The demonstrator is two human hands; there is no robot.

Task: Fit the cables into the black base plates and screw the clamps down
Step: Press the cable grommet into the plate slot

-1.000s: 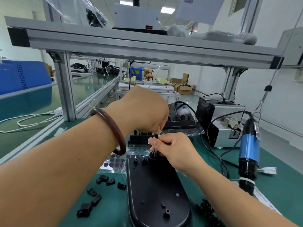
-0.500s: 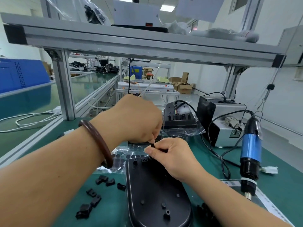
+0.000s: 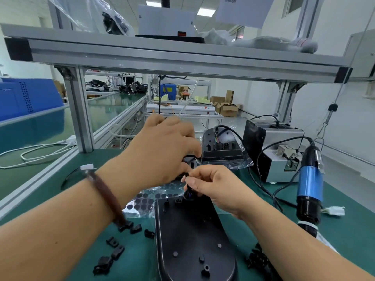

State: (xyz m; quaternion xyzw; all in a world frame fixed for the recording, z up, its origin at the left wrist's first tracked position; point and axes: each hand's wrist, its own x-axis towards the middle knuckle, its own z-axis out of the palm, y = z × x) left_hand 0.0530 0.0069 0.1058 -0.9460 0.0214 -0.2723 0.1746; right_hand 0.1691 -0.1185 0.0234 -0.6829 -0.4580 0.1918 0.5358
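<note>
A long black base plate [image 3: 192, 236] lies on the green mat in front of me, its pegs facing up. My right hand [image 3: 215, 187] pinches a thin black cable [image 3: 187, 188] just above the plate's far end. My left hand [image 3: 162, 153], blurred with motion, hovers over the cable a little farther back, fingers curled toward it; whether it grips the cable is hidden. Small black clamps [image 3: 113, 250] lie scattered on the mat left of the plate, and more clamps [image 3: 257, 260] sit at its right.
A blue electric screwdriver [image 3: 309, 185] hangs at the right, with a grey metal box [image 3: 278, 157] behind it. More base plates in a clear bag [image 3: 222, 147] stand behind my hands. A sheet of round black pads [image 3: 142, 201] lies under my left wrist. An aluminium frame shelf [image 3: 182, 57] spans overhead.
My left hand has lifted and shifted right and back. My right hand has tilted the pinched cable's end down at the plate's far end.
</note>
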